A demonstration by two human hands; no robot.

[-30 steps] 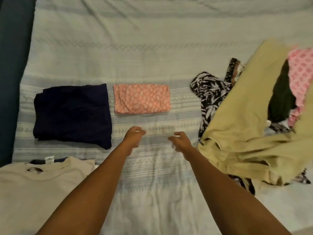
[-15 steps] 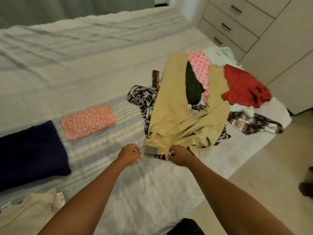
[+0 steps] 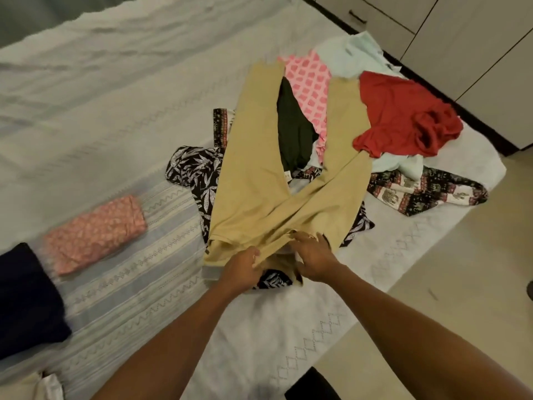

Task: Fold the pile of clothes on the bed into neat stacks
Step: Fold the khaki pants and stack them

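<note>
Tan trousers [image 3: 253, 192] lie spread on top of the unfolded pile at the right of the bed [image 3: 115, 111], legs pointing away from me. My left hand [image 3: 242, 269] grips the near waistband at its left. My right hand [image 3: 313, 258] holds the waistband just to the right, fingers over the cloth and thumb below. Under the trousers lie a black leaf-print garment [image 3: 196, 168], a dark one [image 3: 294, 134], a pink patterned one [image 3: 311, 85] and a red one [image 3: 403, 116]. A folded coral print piece [image 3: 95, 235] and a folded navy piece [image 3: 26, 298] sit to the left.
A pale mint cloth [image 3: 352, 53] and an elephant-print cloth [image 3: 427, 192] lie at the pile's far side. A cream garment [image 3: 26, 388] shows at the lower left corner. Cabinet drawers [image 3: 403, 13] stand beyond the bed; the floor [image 3: 461, 284] runs along its right edge.
My view swung right from the folded pieces to the pile. Both hands, held in loose fists over the bedspread before, reached the tan trousers and took hold of the waistband.
</note>
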